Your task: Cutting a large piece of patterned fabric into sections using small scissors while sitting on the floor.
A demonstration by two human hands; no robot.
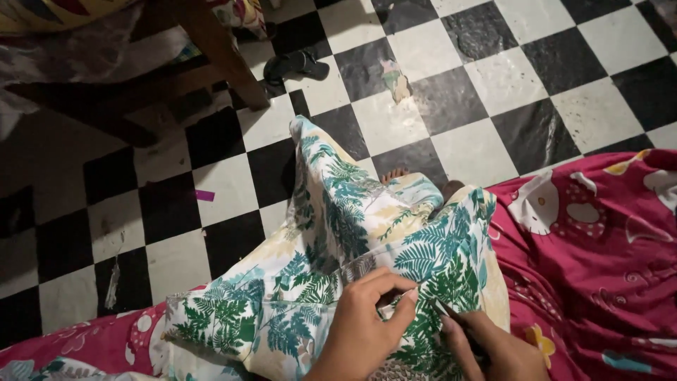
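The left hand [363, 321] pinched a fold of the fern cloth [331, 282], thumb and fingers pressed together on it. Just beside it, the right hand [486, 346] was closed around a thin dark tool [455, 321], and the tip touched the cloth. The white cloth with green and blue leaves lay over the person's lap, near the front edge of the bed. A pink bed sheet [599, 268] with cartoon pictures was spread under it and off to the right. Toes [395, 173] peeked out past the cloth. Farther off was the black and white floor [479, 92]. A dark sandal [296, 65] lay beside a wooden leg [222, 49] of some furniture.
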